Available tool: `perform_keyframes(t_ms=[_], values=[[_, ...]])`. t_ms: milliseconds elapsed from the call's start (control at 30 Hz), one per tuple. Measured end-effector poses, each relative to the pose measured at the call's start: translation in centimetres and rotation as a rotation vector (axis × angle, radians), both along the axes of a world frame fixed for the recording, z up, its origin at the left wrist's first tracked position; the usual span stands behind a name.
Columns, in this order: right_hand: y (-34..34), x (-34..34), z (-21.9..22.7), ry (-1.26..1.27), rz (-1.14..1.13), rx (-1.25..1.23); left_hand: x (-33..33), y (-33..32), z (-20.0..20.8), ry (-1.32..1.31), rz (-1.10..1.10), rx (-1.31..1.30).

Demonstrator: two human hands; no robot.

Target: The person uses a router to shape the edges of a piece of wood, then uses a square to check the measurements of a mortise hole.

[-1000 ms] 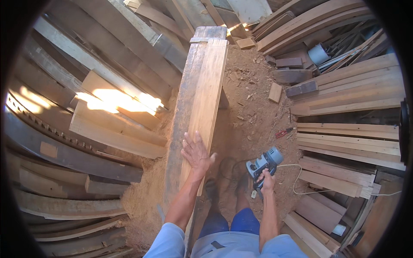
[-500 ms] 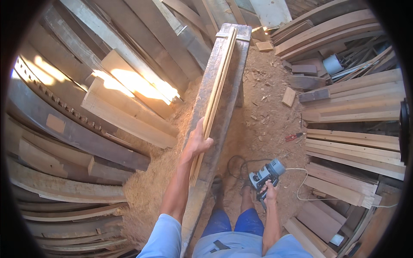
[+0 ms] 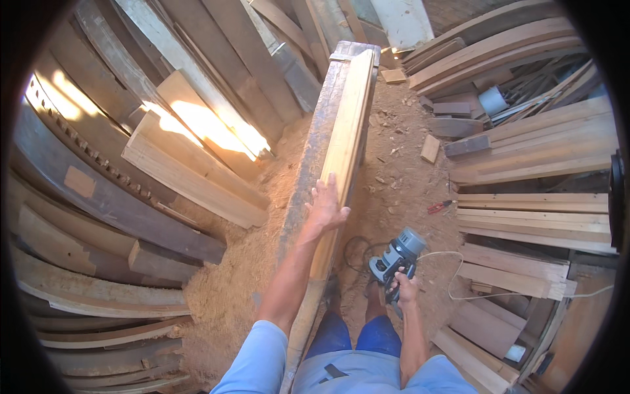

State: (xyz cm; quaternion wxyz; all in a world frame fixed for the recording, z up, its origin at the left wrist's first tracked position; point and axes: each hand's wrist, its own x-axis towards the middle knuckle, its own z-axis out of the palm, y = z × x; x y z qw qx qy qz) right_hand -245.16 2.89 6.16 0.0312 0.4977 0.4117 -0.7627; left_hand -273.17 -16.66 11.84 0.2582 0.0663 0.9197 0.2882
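A long pale wooden board (image 3: 346,125) with a profiled edge lies flat along a narrow, worn workbench (image 3: 306,164). My left hand (image 3: 326,205) rests palm down on top of it, fingers spread. To the right of the bench, my right hand (image 3: 405,291) is wrapped round the dark handle of a grey-blue handheld router (image 3: 398,255). The router hangs in the air, tilted, apart from the board. Its bit is not visible to me.
Sawdust and shavings cover the floor (image 3: 387,177). Stacked planks (image 3: 535,213) line the right side, and curved timbers (image 3: 118,190) crowd the left. A pale cord (image 3: 453,279) trails rightward; a dark cord (image 3: 357,249) loops beside my feet. Red-handled pliers (image 3: 438,207) lie near the planks.
The board has turned from standing on its narrow edge to lying on its broad face. My left hand has loosened from gripping its side and spread out on top. The router has shifted slightly left.
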Motion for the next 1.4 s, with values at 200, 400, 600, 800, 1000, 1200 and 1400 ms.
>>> perform_keyframes(t_ms=[200, 400, 600, 800, 1000, 1200, 1400], values=[[-4.8, 2.6, 8.6, 0.172, 0.032, 0.144, 4.3, 3.7, -2.3, 0.307, -0.096, -0.273], [-8.2, 3.0, 15.7, 0.353, 0.080, 0.247, 1.8, 0.4, -7.3, 0.634, -0.088, -0.046], [-10.0, 4.6, 17.7, 0.394, 0.076, 0.274, 9.4, -1.4, -2.9, 0.293, -0.047, -0.175], [-11.5, 6.7, 17.1, 0.390, 0.159, 0.295, 8.6, -4.1, -2.7, 0.261, -0.129, -0.196], [-13.5, 8.4, 15.4, 0.422, 0.176, 0.301, 6.6, -5.8, -7.5, 0.442, 0.032, -0.029], [-15.3, 8.9, 15.2, 0.370, 0.228, 0.321, 6.5, -5.7, -7.5, 0.457, 0.130, 0.040], [-20.3, 10.4, 12.0, 0.365, 0.337, 0.448, 6.2, -6.2, -8.1, 0.434, 0.180, 0.078]])
